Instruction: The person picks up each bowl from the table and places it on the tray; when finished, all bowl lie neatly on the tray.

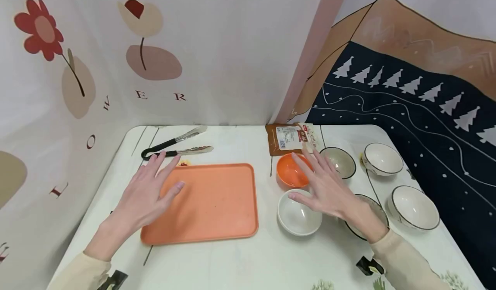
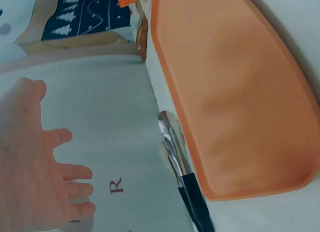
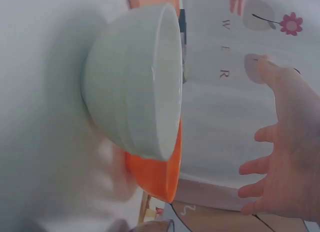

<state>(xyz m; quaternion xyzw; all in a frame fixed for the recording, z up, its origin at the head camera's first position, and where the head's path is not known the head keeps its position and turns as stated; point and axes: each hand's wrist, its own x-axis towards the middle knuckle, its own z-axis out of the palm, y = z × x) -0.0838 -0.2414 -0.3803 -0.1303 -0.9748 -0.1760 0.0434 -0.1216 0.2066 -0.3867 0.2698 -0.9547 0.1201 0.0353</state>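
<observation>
My left hand [image 1: 149,195] hovers with spread fingers above the left part of an orange tray [image 1: 217,204], holding nothing. Just beyond its fingertips lie black-handled metal tongs [image 1: 166,146], their arms apart. My right hand [image 1: 325,186] is held over the bowls, fingers spread and holding nothing. Beneath and beside it stand a white bowl [image 1: 299,214] and an orange bowl [image 1: 290,171]. In the right wrist view the white bowl [image 3: 130,82] stands upright, with the hand [image 3: 295,162] apart from it. The left wrist view shows the left hand [image 2: 45,162] with nothing in its fingers.
A brown food packet [image 1: 288,138] lies at the back edge of the table. Dark-rimmed bowls stand at the right: a greyish one [image 1: 341,163], one partly hidden under my right forearm [image 1: 370,210], and two white ones [image 1: 382,158]. Curtains hang behind the table.
</observation>
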